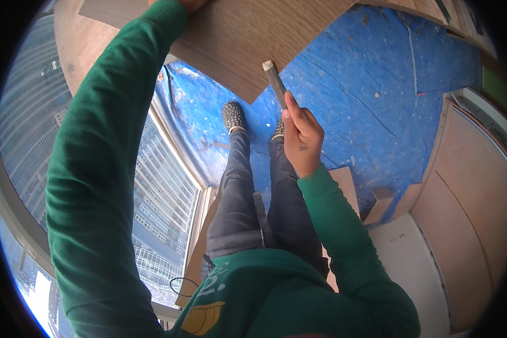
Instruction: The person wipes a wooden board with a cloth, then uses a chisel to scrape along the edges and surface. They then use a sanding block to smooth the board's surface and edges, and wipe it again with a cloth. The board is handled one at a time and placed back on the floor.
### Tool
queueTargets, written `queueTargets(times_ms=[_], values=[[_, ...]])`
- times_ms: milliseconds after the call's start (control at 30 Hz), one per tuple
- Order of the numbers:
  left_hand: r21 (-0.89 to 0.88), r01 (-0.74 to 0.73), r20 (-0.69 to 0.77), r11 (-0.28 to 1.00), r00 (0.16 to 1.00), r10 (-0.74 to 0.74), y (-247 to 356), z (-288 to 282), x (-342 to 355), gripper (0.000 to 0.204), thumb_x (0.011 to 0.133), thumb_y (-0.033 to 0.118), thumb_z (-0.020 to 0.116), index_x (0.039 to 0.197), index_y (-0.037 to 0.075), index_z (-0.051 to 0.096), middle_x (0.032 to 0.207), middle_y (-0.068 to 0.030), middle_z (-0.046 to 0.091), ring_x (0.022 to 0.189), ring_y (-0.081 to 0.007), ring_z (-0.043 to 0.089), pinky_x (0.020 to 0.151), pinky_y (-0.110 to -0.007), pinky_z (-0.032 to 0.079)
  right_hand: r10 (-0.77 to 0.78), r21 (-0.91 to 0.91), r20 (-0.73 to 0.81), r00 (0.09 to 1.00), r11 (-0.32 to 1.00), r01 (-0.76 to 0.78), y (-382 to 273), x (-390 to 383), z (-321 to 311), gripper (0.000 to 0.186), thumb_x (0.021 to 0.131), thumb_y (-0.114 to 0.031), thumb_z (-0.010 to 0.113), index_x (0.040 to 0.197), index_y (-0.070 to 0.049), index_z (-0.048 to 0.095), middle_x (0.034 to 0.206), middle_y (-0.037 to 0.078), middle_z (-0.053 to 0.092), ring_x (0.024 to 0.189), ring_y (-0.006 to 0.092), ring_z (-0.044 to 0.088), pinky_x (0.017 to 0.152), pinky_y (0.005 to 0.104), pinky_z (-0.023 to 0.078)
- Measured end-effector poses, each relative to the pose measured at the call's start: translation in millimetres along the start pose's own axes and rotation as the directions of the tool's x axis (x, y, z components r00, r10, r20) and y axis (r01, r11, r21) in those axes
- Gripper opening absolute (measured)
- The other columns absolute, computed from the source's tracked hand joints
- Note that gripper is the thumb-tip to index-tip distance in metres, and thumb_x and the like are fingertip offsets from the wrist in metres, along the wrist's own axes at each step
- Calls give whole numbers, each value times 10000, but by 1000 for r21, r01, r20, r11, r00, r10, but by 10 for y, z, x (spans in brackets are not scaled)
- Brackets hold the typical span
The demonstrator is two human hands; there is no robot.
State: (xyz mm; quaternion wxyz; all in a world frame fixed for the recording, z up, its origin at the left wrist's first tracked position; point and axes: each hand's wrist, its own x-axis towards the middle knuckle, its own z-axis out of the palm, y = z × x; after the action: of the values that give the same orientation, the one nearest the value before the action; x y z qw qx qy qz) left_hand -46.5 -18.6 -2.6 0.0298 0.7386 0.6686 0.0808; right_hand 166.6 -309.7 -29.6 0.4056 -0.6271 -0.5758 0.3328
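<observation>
Right forearm angles forward, right hand (303, 138) closed around the lower end of a dark stick (276, 84), thumb along it; pale tip points forward-left, overlapping the wood-grain board's (265, 34) near edge in view, contact unclear. Left arm reaches far forward; left hand (192, 4) is at the board, mostly cut off at the top, can't tell its grip. Board corner juts toward the shoes (234, 115). Open blue sheet (366, 118) right of board; window (163, 208) at left, panels (456, 225) far right.
</observation>
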Motion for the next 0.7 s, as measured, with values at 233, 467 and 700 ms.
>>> queueTargets(times_ms=[233, 467, 700], values=[[9, -4, 6, 1000, 1000, 4, 6, -30, 7, 773, 1020, 620, 441, 1599, 112, 382, 1699, -128, 280, 1591, -311, 173, 1295, -502, 107, 33, -5, 3, 999, 999, -33, -35, 181, 39, 504, 964, 21, 683, 1433, -156, 642, 750, 76, 585, 645, 139, 535, 627, 274, 473], [32, 34, 56, 999, 998, -36, 33, -73, 4, 766, 1027, 613, 421, 1608, 118, 362, 1705, -120, 267, 1597, -301, 157, 1304, -487, 90, 47, 71, -100, 994, 997, -40, 35, 609, 94, 534, 947, 62, 677, 1430, -164, 646, 776, 79, 630, 662, 167, 587, 654, 287, 497], [26, 16, 28, 1000, 999, -17, 10, 13, 33, 760, 1026, 606, 441, 1598, 109, 381, 1697, -130, 284, 1594, -306, 164, 1301, -498, 100, -36, 57, 5, 999, 998, 35, 40, -71, 75, 419, 1031, -69, 656, 1447, -114, 623, 801, -51, 531, 701, 56, 441, 654, 233, 434]])
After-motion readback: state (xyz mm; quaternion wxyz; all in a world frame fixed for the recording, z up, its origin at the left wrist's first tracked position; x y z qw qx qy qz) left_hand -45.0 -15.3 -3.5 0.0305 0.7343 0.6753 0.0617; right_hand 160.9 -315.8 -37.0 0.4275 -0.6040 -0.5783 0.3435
